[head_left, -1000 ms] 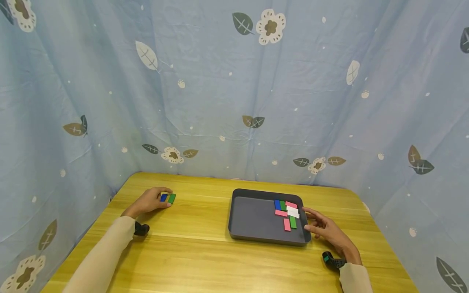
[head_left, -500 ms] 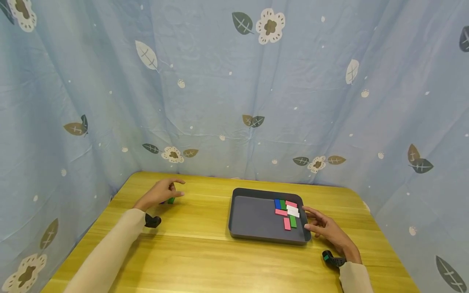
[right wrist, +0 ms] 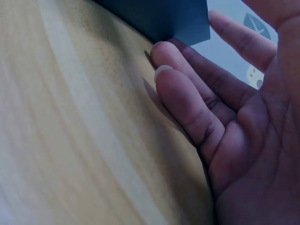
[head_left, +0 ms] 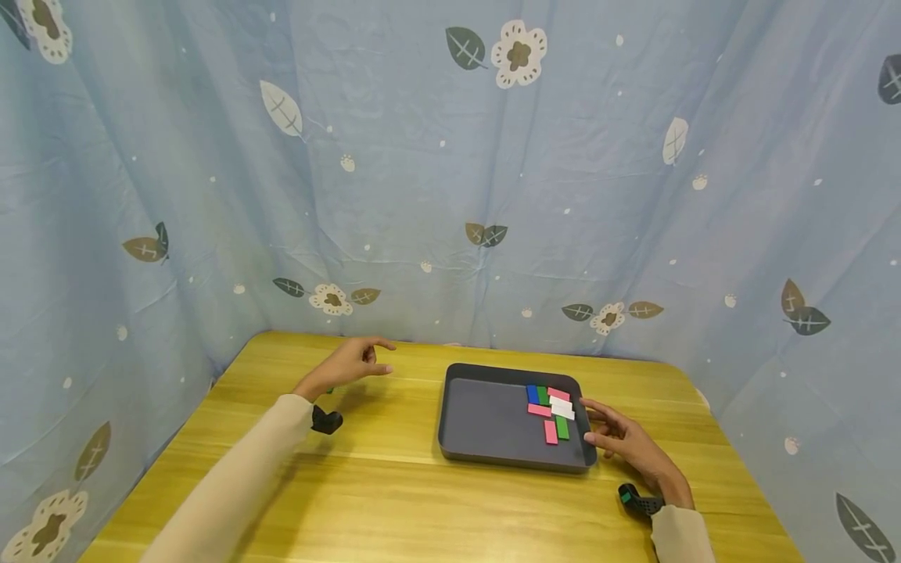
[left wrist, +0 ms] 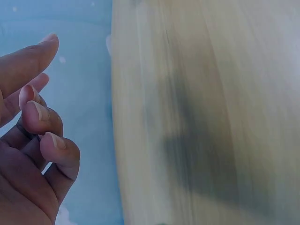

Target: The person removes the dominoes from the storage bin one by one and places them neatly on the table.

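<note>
My left hand (head_left: pixel 345 364) is above the table's left part, with index finger and thumb stretched out and apart. Nothing shows between its fingers in the left wrist view (left wrist: pixel 33 131), where the other fingers are loosely bent. Behind its wrist only a sliver of a green tile (head_left: pixel 330 390) shows; the blue tile beside it is hidden. My right hand (head_left: pixel 629 446) rests at the right side of a dark grey tray (head_left: pixel 486 455), its fingertips against the wall. Inside the tray's right half lie a blue tile (head_left: pixel 533 394), pink tiles (head_left: pixel 551 432), green tiles (head_left: pixel 561 428) and white tiles (head_left: pixel 561 407).
The yellow wood-grain table (head_left: pixel 394 500) has a light blue, leaf-printed curtain (head_left: pixel 422 156) round its back and sides. A black wrist strap (head_left: pixel 326 420) sits below the left hand, another black strap (head_left: pixel 639 500) at the right wrist.
My left hand has left the blue and green tiles at the table's left and moved right, its thumb and index finger spreading apart. The right hand and the tray have stayed put.
</note>
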Action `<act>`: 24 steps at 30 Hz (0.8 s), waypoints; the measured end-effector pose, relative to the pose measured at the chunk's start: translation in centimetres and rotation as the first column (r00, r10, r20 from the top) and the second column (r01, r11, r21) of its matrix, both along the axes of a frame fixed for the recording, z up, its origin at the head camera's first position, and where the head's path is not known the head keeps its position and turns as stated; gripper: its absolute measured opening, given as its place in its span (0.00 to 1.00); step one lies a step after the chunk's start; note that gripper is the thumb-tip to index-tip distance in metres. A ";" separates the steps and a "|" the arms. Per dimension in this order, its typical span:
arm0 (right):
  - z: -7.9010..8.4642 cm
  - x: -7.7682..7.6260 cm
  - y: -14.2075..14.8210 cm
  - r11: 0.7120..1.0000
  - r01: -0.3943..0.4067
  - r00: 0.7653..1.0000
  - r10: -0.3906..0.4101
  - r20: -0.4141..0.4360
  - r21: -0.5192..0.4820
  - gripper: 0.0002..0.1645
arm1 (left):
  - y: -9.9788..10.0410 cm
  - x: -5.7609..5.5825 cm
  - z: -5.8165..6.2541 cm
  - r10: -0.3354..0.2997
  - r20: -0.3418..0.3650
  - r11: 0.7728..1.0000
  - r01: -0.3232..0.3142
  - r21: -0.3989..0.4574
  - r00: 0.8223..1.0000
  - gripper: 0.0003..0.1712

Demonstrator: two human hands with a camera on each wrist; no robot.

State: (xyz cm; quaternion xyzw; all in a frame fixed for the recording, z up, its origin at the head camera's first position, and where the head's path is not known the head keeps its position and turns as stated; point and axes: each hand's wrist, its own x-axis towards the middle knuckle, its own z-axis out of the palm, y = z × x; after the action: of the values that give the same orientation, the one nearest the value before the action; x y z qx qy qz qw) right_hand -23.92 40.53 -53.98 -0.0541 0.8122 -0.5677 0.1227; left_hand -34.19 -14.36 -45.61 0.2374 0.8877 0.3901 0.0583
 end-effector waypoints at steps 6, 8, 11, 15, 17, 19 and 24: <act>0.0 0.1 0.0 1.000 0.002 1.000 -0.002 0.001 0.001 0.37 | 2.8 -0.1 0.6 -0.050 -0.019 0.999 0.050 -0.001 0.999 0.23; 0.0 0.1 0.0 1.000 0.004 1.000 -0.004 0.000 -0.001 0.37 | 3.7 -0.3 0.8 -0.074 -0.036 0.997 0.074 -0.004 0.997 0.22; 0.1 0.2 0.0 1.000 0.008 1.000 -0.008 0.004 -0.004 0.38 | 5.2 -0.4 0.9 -0.117 -0.051 0.993 0.117 0.002 0.992 0.22; 0.1 0.2 -0.1 1.000 0.006 1.000 -0.006 0.005 -0.004 0.38 | 7.2 -0.4 0.9 -0.179 -0.062 0.984 0.180 0.012 0.982 0.21; 0.1 0.2 -0.2 1.000 0.002 1.000 -0.002 0.004 -0.005 0.37 | 8.1 -0.4 0.9 -0.205 -0.074 0.979 0.206 0.006 0.976 0.21; 0.1 0.1 -0.1 1.000 -0.001 1.000 0.001 0.002 -0.006 0.37 | 9.1 -0.3 1.0 -0.232 -0.085 0.973 0.233 0.004 0.969 0.22; -0.1 -0.1 -0.1 1.000 -0.006 1.000 0.006 -0.012 -0.001 0.38 | 11.3 -0.2 1.3 -0.285 -0.103 0.958 0.287 0.001 0.953 0.23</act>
State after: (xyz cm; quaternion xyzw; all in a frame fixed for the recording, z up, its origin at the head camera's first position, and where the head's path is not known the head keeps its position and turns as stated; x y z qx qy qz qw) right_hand -23.99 40.43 -54.07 -0.0600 0.8125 -0.5674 0.1192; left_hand -34.36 -3.10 -44.32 0.3835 0.8426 0.3722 0.0668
